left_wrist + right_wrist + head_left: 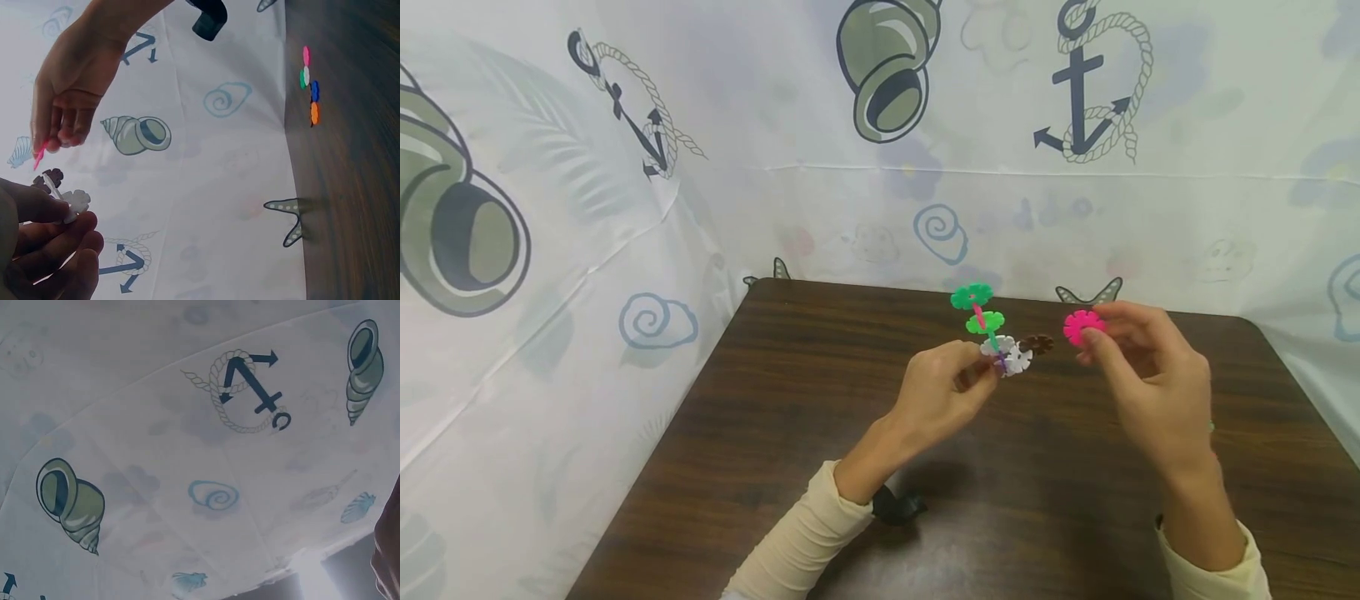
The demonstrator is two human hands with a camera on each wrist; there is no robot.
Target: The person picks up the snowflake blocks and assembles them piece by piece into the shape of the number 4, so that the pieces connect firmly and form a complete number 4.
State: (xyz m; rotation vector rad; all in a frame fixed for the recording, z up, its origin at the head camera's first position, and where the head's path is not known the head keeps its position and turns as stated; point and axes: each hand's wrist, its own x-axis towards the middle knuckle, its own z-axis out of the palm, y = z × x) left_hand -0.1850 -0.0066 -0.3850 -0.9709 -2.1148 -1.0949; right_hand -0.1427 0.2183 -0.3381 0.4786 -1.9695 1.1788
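Observation:
My left hand [936, 383] pinches a joined chain of notched, flower-shaped plastic discs above the table. In it are a green disc [972, 296] on top, a light green disc [985, 322], thin pink, teal and purple pieces seen edge-on, white discs [1018, 360] and a brown disc [1039, 344] jutting right. Between thumb and fingers, my right hand [1157, 392] grips a loose pink disc [1082, 328], just apart from the brown one. In the left wrist view the pink disc [39, 156] hangs edge-on near the brown disc [53, 179]. Only a sliver of hand [389, 544] shows in the right wrist view.
Several loose discs, among them a blue disc [314, 91] and an orange disc [314, 114], lie on the dark wooden table [790, 392]. A green bit [1212, 426] peeks out beside my right wrist. Printed cloth [820, 217] stands behind and left of the table.

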